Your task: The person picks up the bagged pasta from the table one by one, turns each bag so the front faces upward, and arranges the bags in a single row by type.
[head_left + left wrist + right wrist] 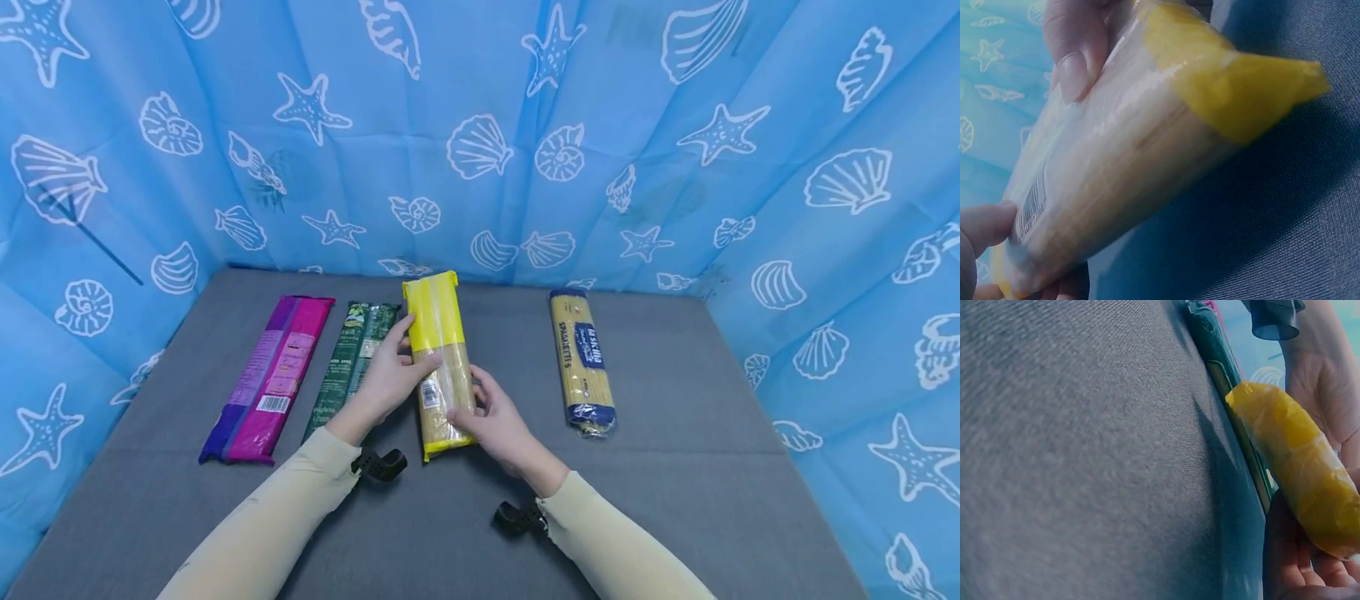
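Both hands hold a yellow pasta packet with a clear lower half, tilted above the grey table. In the head view my left hand grips its left edge, thumb across the front near the barcode. My right hand grips the lower right side, thumb on the clear film. The left wrist view shows the packet from its lower end, raised over its shadow, with a thumb on each side. In the right wrist view the packet's yellow end rests over curled fingers of the right hand.
A green spaghetti packet lies just left, partly hidden by the left hand. Beyond it lies a purple and pink packet. A blue-ended spaghetti packet lies to the right. Blue shell-patterned curtains border the grey table.
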Tool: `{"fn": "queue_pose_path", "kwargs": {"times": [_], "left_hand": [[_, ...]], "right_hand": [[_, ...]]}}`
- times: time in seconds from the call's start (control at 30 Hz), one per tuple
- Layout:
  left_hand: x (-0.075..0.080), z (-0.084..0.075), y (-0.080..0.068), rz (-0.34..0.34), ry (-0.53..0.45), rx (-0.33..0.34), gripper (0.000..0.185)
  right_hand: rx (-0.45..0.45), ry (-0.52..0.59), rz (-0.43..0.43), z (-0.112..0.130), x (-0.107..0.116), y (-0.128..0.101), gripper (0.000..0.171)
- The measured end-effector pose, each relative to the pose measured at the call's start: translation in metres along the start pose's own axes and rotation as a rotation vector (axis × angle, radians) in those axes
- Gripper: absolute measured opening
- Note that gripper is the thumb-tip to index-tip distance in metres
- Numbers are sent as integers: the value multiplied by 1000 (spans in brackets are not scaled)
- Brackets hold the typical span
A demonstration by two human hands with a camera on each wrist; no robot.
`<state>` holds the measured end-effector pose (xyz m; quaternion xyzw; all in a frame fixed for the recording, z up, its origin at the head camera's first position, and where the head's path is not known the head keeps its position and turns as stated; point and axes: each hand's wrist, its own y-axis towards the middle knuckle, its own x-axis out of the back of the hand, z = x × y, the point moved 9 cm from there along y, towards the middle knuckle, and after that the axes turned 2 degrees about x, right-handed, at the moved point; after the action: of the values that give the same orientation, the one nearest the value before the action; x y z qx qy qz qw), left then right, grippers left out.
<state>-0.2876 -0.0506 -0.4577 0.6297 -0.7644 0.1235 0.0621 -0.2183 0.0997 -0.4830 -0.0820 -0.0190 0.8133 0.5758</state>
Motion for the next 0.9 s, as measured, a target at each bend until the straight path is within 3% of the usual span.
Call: {"fn": "queue_pose_path", "kwargs": {"times": [0.13, 0.4, 0.67, 0.9], "left_hand": [[-1, -2, -1, 12, 7, -12, 84], [0, -12, -1, 30, 91, -2, 95], [-8, -29, -9, 148, -115, 70, 105], [-13, -31, -12, 177, -312, 104, 104]], "right_hand": [[31, -52, -14, 6, 5, 0, 75], [160, -450, -104, 41, 16, -9, 72], [246, -808, -152, 73, 21, -18, 74], [320, -1014, -175, 83, 20, -22, 73]]}}
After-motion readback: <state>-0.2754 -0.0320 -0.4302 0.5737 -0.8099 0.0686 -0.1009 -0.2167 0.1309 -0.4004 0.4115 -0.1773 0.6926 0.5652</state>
